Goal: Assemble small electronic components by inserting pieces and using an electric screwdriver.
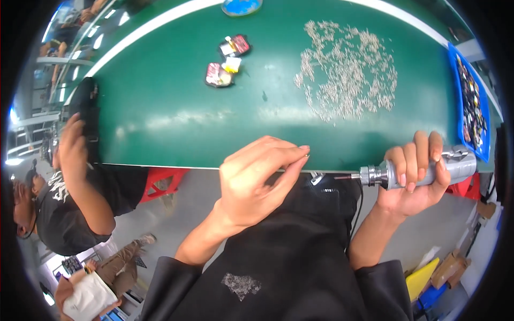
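An electric screwdriver (458, 166) with a grey body lies in my right hand (415, 171), the fingers wrapped round it. Its thin bit points left, toward my other hand. My left hand (259, 174) pinches a tiny metal piece (307, 155), probably a screw, between thumb and forefinger over the table's near edge. Many small silvery screw-like pieces (350, 72) are spread on the green table (176, 107) at the right. Two small dark-and-red devices (218, 75) sit farther left, a yellow-and-white piece (232, 65) between them.
A blue tray (484, 144) holding many small parts stands at the table's right end. A blue round dish (242, 7) is at the far edge. At the left a co-worker (69, 208) sits by a red stool (160, 182). A cable (357, 214) hangs below the screwdriver.
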### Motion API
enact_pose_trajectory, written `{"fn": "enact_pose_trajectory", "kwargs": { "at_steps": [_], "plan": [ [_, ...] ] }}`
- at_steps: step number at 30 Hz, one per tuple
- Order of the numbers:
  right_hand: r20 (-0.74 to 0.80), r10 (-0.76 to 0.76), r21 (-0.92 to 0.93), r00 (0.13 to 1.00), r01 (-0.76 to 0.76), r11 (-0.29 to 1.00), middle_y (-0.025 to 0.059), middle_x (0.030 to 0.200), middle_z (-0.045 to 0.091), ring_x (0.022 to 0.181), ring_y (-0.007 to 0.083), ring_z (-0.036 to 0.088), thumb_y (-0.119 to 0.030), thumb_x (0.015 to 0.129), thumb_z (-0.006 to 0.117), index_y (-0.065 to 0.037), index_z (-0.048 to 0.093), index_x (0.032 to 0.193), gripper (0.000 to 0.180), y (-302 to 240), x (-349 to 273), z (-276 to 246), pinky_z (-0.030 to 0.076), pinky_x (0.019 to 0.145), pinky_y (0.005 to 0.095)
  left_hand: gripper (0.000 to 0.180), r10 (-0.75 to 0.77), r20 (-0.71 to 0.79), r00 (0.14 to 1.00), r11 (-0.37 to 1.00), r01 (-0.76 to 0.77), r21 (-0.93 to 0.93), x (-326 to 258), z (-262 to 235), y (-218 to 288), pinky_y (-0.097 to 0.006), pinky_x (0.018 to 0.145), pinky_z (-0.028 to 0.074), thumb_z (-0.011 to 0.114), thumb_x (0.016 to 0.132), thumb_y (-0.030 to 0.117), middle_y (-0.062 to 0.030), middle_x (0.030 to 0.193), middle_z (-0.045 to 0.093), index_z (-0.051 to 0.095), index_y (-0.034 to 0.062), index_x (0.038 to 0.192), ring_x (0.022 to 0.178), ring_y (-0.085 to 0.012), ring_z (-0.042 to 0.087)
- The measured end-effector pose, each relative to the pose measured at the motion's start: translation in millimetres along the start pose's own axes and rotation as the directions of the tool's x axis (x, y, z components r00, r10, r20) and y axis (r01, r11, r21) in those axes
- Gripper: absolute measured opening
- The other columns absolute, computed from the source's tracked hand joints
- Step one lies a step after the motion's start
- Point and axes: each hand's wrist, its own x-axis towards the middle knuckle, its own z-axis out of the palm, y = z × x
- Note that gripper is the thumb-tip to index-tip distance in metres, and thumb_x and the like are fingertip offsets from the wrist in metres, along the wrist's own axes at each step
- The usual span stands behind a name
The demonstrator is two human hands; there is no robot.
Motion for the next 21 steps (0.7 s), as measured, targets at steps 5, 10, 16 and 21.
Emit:
{"fn": "enact_pose_trajectory", "kwargs": {
  "at_steps": [5, 10, 16, 21],
  "plan": [
    [0.057, -0.027, 0.094, 0.998, 0.021, 0.995, 0.001, 0.063, 0.042, 0.044, 0.0091, 0.042, -0.009, 0.082, 0.058, -0.007, 0.045, 0.085, 0.014, 18, 1, 35, 0.04, 0.049, 0.0254, 0.002, -0.289, 0.088, 0.953, 0.837, 0.296, -0.459, -22, -2, 9, -0.029, 0.057, 0.05, 0.061, 0.081, -0.008, -0.0176, 0.079, 0.063, 0.061, -0.0079, 0.083, 0.069, -0.0212, 0.06],
    [0.036, -0.029, 0.093, 0.999, 0.025, 0.995, 0.0008, 0.063, 0.042, 0.045, 0.0104, 0.043, -0.012, 0.08, 0.058, -0.007, 0.046, 0.085, 0.014, 35, -5, 52, 0.041, 0.05, 0.0263, 0.007, -0.393, 0.173, 0.903, 0.561, 0.385, -0.733, -29, -1, 14, -0.026, 0.061, 0.048, 0.058, 0.087, -0.003, -0.0159, 0.081, 0.063, 0.061, -0.0083, 0.086, 0.067, -0.0157, 0.059],
    [0.057, -0.012, 0.064, 0.998, 0.008, 0.998, 0.0012, 0.064, 0.042, 0.046, 0.0105, 0.043, -0.012, 0.081, 0.057, -0.006, 0.046, 0.085, 0.013, 37, -8, 50, 0.041, 0.05, 0.0265, 0.01, -0.382, 0.182, 0.906, 0.545, 0.379, -0.748, -31, -3, 13, -0.025, 0.059, 0.047, 0.055, 0.09, 0.0, -0.0151, 0.08, 0.062, 0.06, -0.0075, 0.085, 0.065, -0.0154, 0.058],
    [0.156, -0.009, -0.069, 0.988, 0.02, 0.997, 0.0015, 0.065, 0.042, 0.045, 0.0106, 0.041, -0.015, 0.084, 0.055, -0.006, 0.046, 0.086, 0.013, 32, -4, 43, 0.04, 0.05, 0.0264, 0.005, -0.206, 0.102, 0.973, 0.901, 0.229, -0.369, -22, -2, 4, -0.025, 0.056, 0.046, 0.057, 0.084, -0.006, -0.0119, 0.071, 0.061, 0.059, -0.0054, 0.079, 0.061, -0.018, 0.058]
  ]
}}
